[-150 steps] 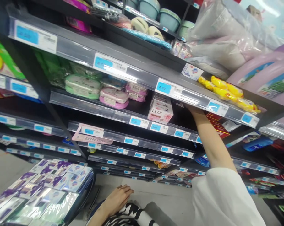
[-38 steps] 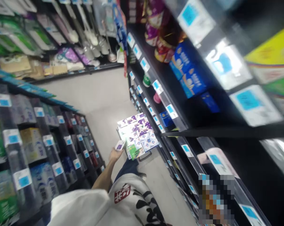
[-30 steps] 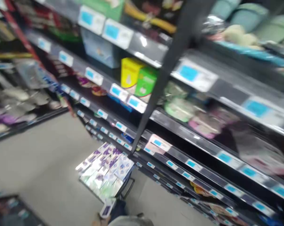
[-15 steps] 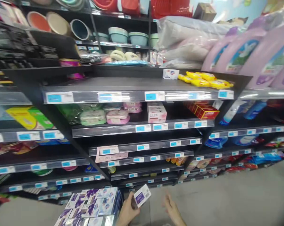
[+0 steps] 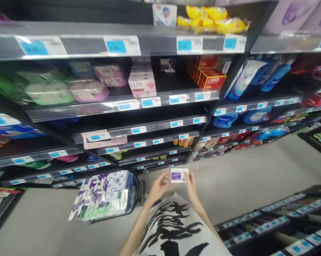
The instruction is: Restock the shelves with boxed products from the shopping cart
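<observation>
A small white soap box (image 5: 176,175) with a purple label and a printed code is held level in front of my body. My right hand (image 5: 191,182) grips its right end, thumb across the front face. At the left end, my left hand (image 5: 160,185) has thumb and fingers apart in a curve, with the fingertips by the box edge; whether they touch it is unclear. Left of my hands stands a dark cart (image 5: 136,193) stacked with purple, white, blue and green soap packs (image 5: 102,193).
Shelves ahead hold pink LUX boxes (image 5: 142,83), red boxes (image 5: 211,78), plastic soap dishes (image 5: 48,90) and yellow packets (image 5: 213,21). One white box (image 5: 164,15) stands on the upper shelf. Another shelf rack (image 5: 277,222) is at lower right, beyond the grey floor (image 5: 245,167).
The view has tilted down, showing my shirt and more floor. The soap box, earlier tilted in my left hand, is now level between both hands; my right hand has come onto it.
</observation>
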Motion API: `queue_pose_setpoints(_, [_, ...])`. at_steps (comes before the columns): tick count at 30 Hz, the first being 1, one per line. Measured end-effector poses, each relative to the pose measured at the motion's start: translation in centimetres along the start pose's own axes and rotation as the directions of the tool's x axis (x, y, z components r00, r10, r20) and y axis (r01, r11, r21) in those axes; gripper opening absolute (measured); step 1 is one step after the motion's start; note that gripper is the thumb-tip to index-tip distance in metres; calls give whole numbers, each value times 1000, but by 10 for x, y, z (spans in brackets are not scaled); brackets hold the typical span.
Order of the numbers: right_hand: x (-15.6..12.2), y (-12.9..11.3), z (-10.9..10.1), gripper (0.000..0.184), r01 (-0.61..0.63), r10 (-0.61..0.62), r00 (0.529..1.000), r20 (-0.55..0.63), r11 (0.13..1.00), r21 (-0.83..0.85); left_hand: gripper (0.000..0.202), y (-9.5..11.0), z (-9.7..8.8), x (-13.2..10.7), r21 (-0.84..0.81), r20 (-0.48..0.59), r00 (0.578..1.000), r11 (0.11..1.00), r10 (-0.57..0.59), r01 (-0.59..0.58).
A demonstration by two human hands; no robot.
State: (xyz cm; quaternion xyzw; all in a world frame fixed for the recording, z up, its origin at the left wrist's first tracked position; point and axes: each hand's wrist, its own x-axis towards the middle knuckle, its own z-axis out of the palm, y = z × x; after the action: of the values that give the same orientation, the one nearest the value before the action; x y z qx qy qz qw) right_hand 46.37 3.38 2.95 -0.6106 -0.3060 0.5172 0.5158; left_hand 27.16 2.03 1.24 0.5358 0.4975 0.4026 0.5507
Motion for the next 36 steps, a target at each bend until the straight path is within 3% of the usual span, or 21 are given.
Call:
queue_pose_setpoints(5, [-8,5,-1,62,-49,45,998,40,995,83,53,11,-10,-4,10,53,999,1000,1,-1])
queue_pose_setpoints(9, [-7,11,-5,58,-36,33,999,43,996,81,54,12,-1,-11,-16,69,998,1000,7,-6])
queue_pose_setpoints(11, [-6,13,-7,55,-23,18,998,60,997,68,53,9,7,-14,-56,29,1000,998,3,-1])
queue_pose_setpoints(14, [-5,17,-9,56,40,-49,986,162,998,57,51,3,15,-16,-92,-117,993,996,-20,9])
queue_pose_setpoints(18, [-4,18,-9,50,223,-234,896,376,972,74,42,-2,9,-16,-95,-297,955,994,21,-51])
queue_pose_setpoints(22, [-4,17,-4,36,360,-346,816,463,931,61,25,-3,-9,-17,-66,-313,943,988,115,-143])
queue_pose_setpoints(25, [-4,17,0,34,359,-329,808,489,933,33,27,-5,-18,-19,-40,-322,939,989,119,-139])
queue_pose_setpoints(28, [0,18,2,45,262,-213,856,472,964,-39,37,-6,-19,-22,-38,-338,939,996,59,-76])
queue_pose_setpoints(31, [5,23,4,56,-54,68,893,444,998,-44,46,-3,-14,-22,-75,-315,949,997,4,-29])
queue_pose_setpoints(34, [9,31,6,51,-379,346,823,451,925,-19,48,1,-10,-19,-94,-302,953,996,-31,3])
queue_pose_setpoints(36, [9,37,7,51,-475,430,769,473,880,-28,48,3,-10,-15,-85,-301,952,996,-48,23])
